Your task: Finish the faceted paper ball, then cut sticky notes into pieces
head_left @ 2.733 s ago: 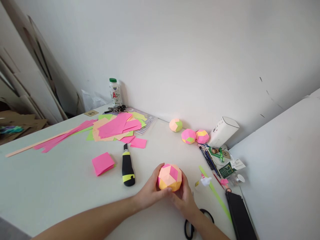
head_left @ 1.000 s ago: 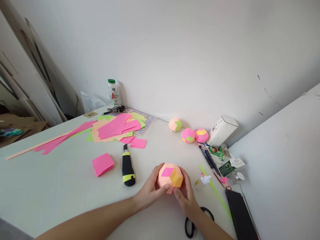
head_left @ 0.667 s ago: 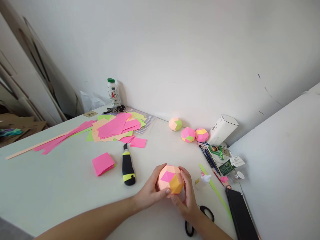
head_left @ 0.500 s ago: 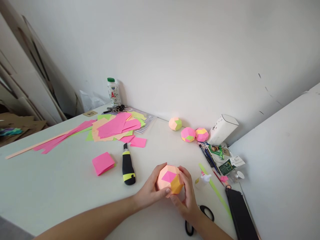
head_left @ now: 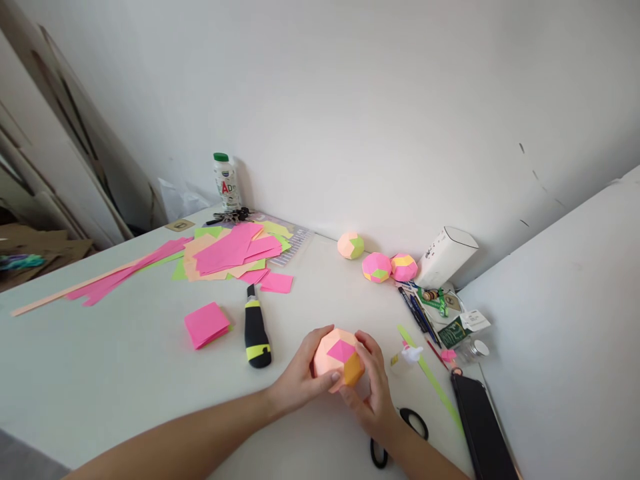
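Observation:
Between my two hands is a faceted paper ball (head_left: 333,357), mostly peach, with a pink diamond on top and an orange-yellow patch at its right. My left hand (head_left: 303,377) wraps its left side, thumb across the near face. On the other side, my right hand (head_left: 373,390) cups it with fingers over the right edge and thumb underneath. Black-handled scissors (head_left: 416,423) lie partly hidden beneath my right wrist. Left of my hands rest a black and yellow utility knife (head_left: 258,332) and a stack of pink paper squares (head_left: 207,325).
Near the wall sit finished-looking paper balls (head_left: 376,267) in pink, peach, green and yellow. Coloured paper sheets (head_left: 233,250) are heaped at back left by a white bottle (head_left: 227,183). Pens (head_left: 420,313), a small glue bottle (head_left: 403,359) and a black case (head_left: 483,423) lie at right.
The paper ball has turned very slightly in my hands, its pink diamond shifting a little to the right. Both hands keep their hold; the table items stay put.

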`<state>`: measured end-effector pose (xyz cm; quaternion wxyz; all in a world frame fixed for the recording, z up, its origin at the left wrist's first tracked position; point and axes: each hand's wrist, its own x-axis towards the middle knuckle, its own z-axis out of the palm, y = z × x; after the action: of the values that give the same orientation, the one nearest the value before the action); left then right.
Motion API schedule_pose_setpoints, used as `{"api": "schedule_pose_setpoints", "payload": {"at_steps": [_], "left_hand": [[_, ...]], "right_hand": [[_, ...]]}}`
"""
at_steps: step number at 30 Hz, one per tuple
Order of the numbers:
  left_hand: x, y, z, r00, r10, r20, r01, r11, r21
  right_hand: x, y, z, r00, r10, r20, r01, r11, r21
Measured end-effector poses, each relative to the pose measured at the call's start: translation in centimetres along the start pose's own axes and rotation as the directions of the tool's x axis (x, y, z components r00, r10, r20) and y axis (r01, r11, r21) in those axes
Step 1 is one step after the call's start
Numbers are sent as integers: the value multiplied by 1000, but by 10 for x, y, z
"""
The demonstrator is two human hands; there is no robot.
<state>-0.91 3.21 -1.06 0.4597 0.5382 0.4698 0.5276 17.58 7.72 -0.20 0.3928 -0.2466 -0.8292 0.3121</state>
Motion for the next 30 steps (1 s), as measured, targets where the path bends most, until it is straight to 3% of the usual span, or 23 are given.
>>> {"api": "schedule_pose_setpoints", "payload": {"at_steps": [22,30], "left_hand": [[0,-8,-1,1000,23,-8,-23,999,37],[0,-8,1,995,98,-33,-96,993,64]], "right_hand": [[2,0,0,1000,23,9,-24,998,62],[1,2,0,962,273,-17,-253,912,323]]}}
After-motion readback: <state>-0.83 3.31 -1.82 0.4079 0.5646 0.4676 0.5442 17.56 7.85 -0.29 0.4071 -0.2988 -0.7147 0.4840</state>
